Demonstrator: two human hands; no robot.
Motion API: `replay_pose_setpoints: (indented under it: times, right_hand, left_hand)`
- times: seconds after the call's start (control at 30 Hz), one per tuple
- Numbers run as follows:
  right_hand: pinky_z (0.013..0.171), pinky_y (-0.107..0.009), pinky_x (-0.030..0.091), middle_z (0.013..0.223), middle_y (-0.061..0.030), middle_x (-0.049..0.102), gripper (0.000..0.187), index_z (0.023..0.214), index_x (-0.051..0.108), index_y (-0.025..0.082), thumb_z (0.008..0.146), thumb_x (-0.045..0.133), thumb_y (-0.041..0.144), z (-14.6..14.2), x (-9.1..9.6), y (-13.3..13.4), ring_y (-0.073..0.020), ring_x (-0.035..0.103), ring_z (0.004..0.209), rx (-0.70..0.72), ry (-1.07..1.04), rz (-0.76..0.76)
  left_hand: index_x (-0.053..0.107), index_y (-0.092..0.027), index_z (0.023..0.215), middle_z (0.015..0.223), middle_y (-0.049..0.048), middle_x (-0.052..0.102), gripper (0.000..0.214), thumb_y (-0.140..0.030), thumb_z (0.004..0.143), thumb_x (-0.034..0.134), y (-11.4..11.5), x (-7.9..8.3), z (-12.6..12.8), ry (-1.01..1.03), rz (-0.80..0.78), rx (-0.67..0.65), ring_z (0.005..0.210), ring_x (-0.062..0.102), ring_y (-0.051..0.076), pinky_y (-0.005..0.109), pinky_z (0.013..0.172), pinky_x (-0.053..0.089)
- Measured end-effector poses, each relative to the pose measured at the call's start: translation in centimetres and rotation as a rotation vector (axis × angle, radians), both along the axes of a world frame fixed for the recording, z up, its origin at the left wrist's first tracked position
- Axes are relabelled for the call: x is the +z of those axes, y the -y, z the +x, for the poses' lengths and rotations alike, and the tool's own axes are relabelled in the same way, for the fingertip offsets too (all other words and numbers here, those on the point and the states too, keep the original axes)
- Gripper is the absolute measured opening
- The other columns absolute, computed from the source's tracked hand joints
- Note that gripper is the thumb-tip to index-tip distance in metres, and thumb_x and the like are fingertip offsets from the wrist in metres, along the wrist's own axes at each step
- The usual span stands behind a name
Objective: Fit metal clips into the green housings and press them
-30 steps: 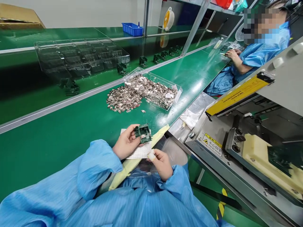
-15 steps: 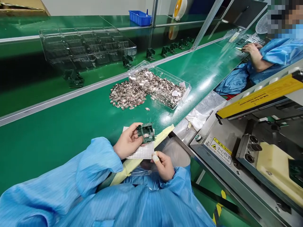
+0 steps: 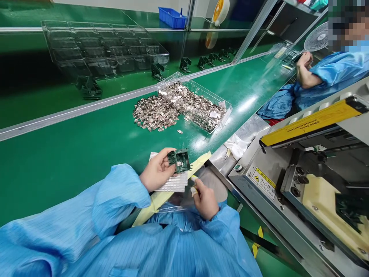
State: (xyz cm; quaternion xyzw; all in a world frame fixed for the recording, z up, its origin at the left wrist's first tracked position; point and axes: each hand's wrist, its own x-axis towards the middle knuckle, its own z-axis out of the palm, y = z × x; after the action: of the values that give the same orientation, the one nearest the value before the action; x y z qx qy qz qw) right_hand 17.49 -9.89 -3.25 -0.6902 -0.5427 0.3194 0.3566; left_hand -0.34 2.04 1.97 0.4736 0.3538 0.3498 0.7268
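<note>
My left hand (image 3: 155, 171) grips a small green circuit board (image 3: 179, 160) by its left edge, just above a white ribbed sheet (image 3: 173, 183) lying on the green bench. A little below and right of the board is my right hand (image 3: 204, 200), with its capped fingertips pinched together. What they pinch is too small to make out. Under the sheet lies a yellow strip (image 3: 164, 198), and a clear plastic bag (image 3: 211, 184) sits beneath my right hand. Both arms are in blue sleeves.
A pile of small metal parts (image 3: 154, 113) spills beside a clear box (image 3: 221, 115) filled with more. Clear trays (image 3: 100, 50) stand on the belt behind. A grey machine (image 3: 302, 169) with a yellow bar fills the right. A co-worker's hand (image 3: 304, 63) works at far right.
My right hand has lifted a little toward the board. My left hand holds the board in the same place. The co-worker's hand has risen off the bench.
</note>
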Motion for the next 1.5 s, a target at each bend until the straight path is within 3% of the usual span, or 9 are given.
replay_pose_setpoints:
  times: [0.07,0.2,0.37,0.5,0.7,0.83,1.07,1.37,1.5]
  right_hand:
    - [0.06,-0.03,0.052,0.07,0.0002,0.071,0.028,0.101,0.066,0.024,0.075,0.06,0.018,0.4,1.2,0.5,-0.0201,0.066,0.061,-0.056,-0.052,0.012]
    - [0.065,-0.032,0.057,0.078,-0.0039,0.073,0.01,0.086,0.068,0.022,0.08,0.069,0.03,0.5,4.0,0.8,-0.0214,0.07,0.069,-0.216,-0.227,0.12]
    - [0.068,-0.032,0.056,0.082,-0.0049,0.072,0.012,0.09,0.072,0.022,0.084,0.067,0.031,-0.7,5.9,-0.4,-0.0211,0.069,0.075,-0.208,-0.286,0.216]
    - [0.067,-0.031,0.052,0.084,-0.0045,0.068,0.01,0.093,0.07,0.023,0.087,0.062,0.025,-1.7,6.2,-1.8,-0.0192,0.064,0.075,-0.159,-0.243,0.281]
    - [0.079,-0.033,0.045,0.09,-0.0035,0.059,0.015,0.086,0.067,0.024,0.083,0.058,0.012,-3.2,6.8,-3.5,-0.0194,0.056,0.086,-0.11,-0.027,0.492]
    - [0.087,-0.037,0.044,0.1,-0.0053,0.057,0.014,0.086,0.068,0.024,0.081,0.06,0.013,-4.2,6.6,-4.0,-0.0219,0.055,0.096,-0.143,0.03,0.476]
    - [0.086,-0.037,0.044,0.1,-0.0056,0.056,0.012,0.081,0.067,0.023,0.078,0.059,0.015,-4.9,6.4,-4.2,-0.0231,0.054,0.098,-0.202,0.036,0.442]
    - [0.086,-0.035,0.043,0.1,-0.0063,0.057,0.012,0.078,0.064,0.021,0.076,0.053,0.016,-5.3,6.0,-4.6,-0.0223,0.055,0.096,-0.244,-0.125,0.346]
    - [0.088,-0.034,0.044,0.099,-0.0062,0.058,0.013,0.079,0.065,0.021,0.074,0.054,0.015,-5.7,6.1,-4.7,-0.022,0.055,0.098,-0.272,-0.175,0.348]
  left_hand:
    - [0.046,-0.018,0.112,0.093,0.0046,0.066,0.051,-0.031,0.072,0.076,0.1,-0.1,0.0,0.01,0.017,0.001,0.077,0.068,0.017,0.025,0.06,0.058]
    - [0.047,-0.019,0.113,0.091,0.0034,0.065,0.046,-0.028,0.076,0.073,0.6,-0.7,0.2,0.071,0.065,0.002,0.078,0.067,0.016,0.024,0.063,0.056]
    - [0.051,-0.018,0.114,0.097,0.0047,0.067,0.042,-0.021,0.078,0.071,1.2,-0.8,0.4,0.121,0.136,0.001,0.09,0.067,0.015,0.024,0.078,0.053]
    - [0.051,-0.019,0.115,0.099,0.0058,0.068,0.039,-0.022,0.08,0.069,1.4,-0.6,0.4,0.127,0.163,-0.005,0.091,0.067,0.017,0.025,0.078,0.053]
    - [0.049,-0.019,0.12,0.098,0.0063,0.068,0.038,-0.019,0.084,0.061,1.7,-0.8,0.3,0.072,0.24,-0.056,0.088,0.067,0.016,0.023,0.073,0.053]
    - [0.05,-0.019,0.121,0.102,0.0072,0.069,0.035,-0.019,0.087,0.058,1.8,-1.1,0.0,0.021,0.308,-0.052,0.085,0.068,0.015,0.023,0.073,0.054]
    - [0.05,-0.02,0.123,0.103,0.0074,0.069,0.033,-0.021,0.09,0.054,1.9,-1.2,-0.1,-0.005,0.363,-0.051,0.087,0.068,0.016,0.025,0.076,0.055]
    - [0.05,-0.02,0.125,0.091,0.0045,0.066,0.033,-0.022,0.092,0.048,2.0,-1.2,-0.2,-0.127,0.496,-0.023,0.078,0.065,0.015,0.026,0.077,0.056]
    - [0.05,-0.02,0.125,0.098,0.0065,0.067,0.034,-0.02,0.091,0.048,2.2,-0.8,-0.3,-0.18,0.528,-0.001,0.082,0.067,0.016,0.023,0.073,0.055]
